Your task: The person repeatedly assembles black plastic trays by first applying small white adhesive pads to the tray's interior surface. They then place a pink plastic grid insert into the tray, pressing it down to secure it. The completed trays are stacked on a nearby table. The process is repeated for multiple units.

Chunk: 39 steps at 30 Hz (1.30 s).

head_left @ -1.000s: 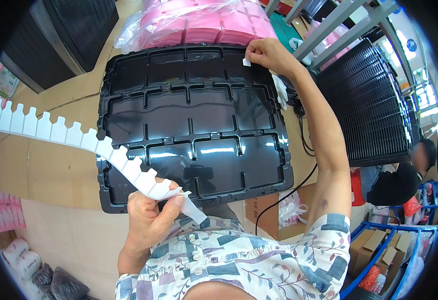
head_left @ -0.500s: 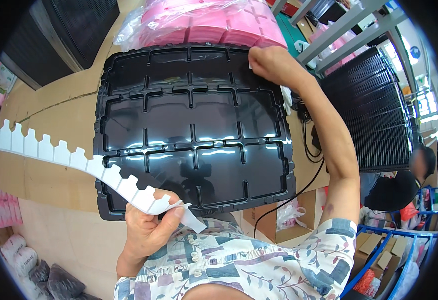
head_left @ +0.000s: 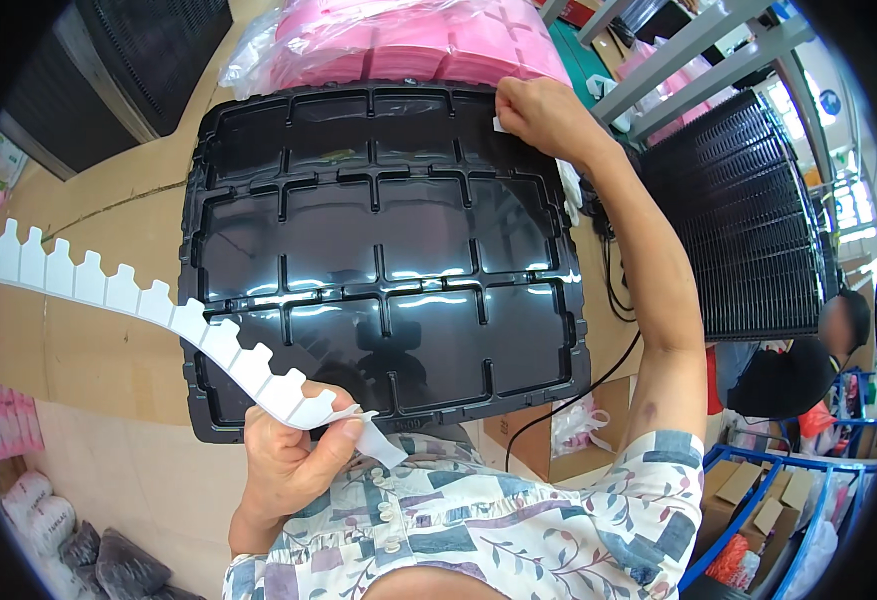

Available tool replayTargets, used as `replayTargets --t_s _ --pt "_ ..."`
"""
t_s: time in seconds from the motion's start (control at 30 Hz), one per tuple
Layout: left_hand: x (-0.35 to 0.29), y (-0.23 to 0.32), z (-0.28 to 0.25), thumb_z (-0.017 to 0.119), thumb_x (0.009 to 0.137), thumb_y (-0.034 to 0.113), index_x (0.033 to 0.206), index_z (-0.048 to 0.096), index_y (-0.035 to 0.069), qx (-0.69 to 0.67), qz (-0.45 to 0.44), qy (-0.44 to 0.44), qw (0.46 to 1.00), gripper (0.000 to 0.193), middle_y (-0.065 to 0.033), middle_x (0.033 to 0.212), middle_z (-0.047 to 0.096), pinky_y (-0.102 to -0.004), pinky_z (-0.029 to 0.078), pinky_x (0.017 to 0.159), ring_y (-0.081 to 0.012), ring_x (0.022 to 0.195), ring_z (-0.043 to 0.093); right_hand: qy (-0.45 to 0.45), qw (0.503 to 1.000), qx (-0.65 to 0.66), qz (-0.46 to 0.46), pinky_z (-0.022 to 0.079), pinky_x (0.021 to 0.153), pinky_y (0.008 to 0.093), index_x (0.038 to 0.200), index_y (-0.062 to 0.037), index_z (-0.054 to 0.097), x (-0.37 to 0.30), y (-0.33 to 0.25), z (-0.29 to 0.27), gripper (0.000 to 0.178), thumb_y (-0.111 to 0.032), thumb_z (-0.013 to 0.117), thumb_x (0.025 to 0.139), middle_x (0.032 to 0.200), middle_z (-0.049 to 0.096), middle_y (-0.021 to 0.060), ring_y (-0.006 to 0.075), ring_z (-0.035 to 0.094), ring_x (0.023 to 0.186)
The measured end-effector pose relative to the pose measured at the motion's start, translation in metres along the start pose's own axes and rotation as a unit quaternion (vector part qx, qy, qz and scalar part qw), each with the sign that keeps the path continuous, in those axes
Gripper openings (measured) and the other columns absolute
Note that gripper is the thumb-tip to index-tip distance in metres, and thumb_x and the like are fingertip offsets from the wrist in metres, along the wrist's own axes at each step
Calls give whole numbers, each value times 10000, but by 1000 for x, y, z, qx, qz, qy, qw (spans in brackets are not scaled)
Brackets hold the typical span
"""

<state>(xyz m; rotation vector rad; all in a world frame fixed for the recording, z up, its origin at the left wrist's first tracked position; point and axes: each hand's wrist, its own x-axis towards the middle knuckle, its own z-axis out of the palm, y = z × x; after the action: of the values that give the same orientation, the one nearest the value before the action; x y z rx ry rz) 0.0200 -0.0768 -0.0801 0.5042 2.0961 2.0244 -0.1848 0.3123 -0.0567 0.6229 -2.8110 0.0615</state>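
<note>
A black plastic tray [head_left: 328, 235] with shallow, ribbed compartments lies in front of me. Near its front left corner, my left hand [head_left: 293, 465] pinches a long strip of white labels [head_left: 108, 290] between thumb and fingers. The strip curves off to the left, its tabbed edge upward, and a short bare tail hangs from the thumb. At the tray's far right corner is my right hand [head_left: 548, 118], its fingers curled closed. A small white label [head_left: 499, 125] sticks out under these fingers, against the tray; whether it is stuck down I cannot tell.
Pink sheets in clear plastic [head_left: 418, 45] stand behind the tray. Stacked black trays [head_left: 733, 225] are at the right, more dark trays [head_left: 148, 60] at the far left. A black cable [head_left: 598, 388] crosses the right side. Another person [head_left: 793, 375] is beyond, beside blue racks [head_left: 798, 530].
The tray and my left hand with its label strip appear slightly farther left in view. My right hand stays at the far right corner, shifted slightly, and more of the small white label shows.
</note>
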Motion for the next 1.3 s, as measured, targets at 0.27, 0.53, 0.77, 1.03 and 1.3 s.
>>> replayTargets --t_s 0.27,0.53,0.77,1.03,1.3 --pt "3 2 -1 705 854 -3 944 675 -18 6 -5 1 1000 96 -79 771 707 -250 471 555 -132 648 670 -44 996 36 -68 508 646 449 846 -25 584 -11 -14 -5 127 -145 618 872 721 648 190 337 662 705" --pt "2 3 -2 704 860 -3 948 676 -25 16 -7 -12 1000 96 -85 798 703 -243 484 575 -134 674 672 97 682 682 244 196 431 170 926 -48 600 -25 0 -16 163 -161 534 1023 678 415 -66 -8 253 515" --pt "1 6 6 636 911 -37 1019 653 -52 -153 -47 50 986 111 -82 870 681 -237 527 664 -129 748 670 81 605 774 165 289 414 150 896 -49 564 -73 -17 -28 79 -67 546 970 968 634 94 0 354 526" --pt "21 32 19 578 969 4 1002 657 -43 -44 56 -30 997 97 -53 950 626 -218 454 706 -74 824 563 -22 634 752 177 236 396 165 953 -24 595 -117 -103 -68 243 -239 527 1044 739 416 -49 -5 299 538" --pt "23 28 43 706 920 43 1097 615 -17 -179 -25 10 983 208 -38 850 664 -188 438 495 -54 626 595 -35 765 636 98 352 472 222 987 -8 660 -118 -197 -75 222 -216 587 1016 726 555 -4 46 422 540"
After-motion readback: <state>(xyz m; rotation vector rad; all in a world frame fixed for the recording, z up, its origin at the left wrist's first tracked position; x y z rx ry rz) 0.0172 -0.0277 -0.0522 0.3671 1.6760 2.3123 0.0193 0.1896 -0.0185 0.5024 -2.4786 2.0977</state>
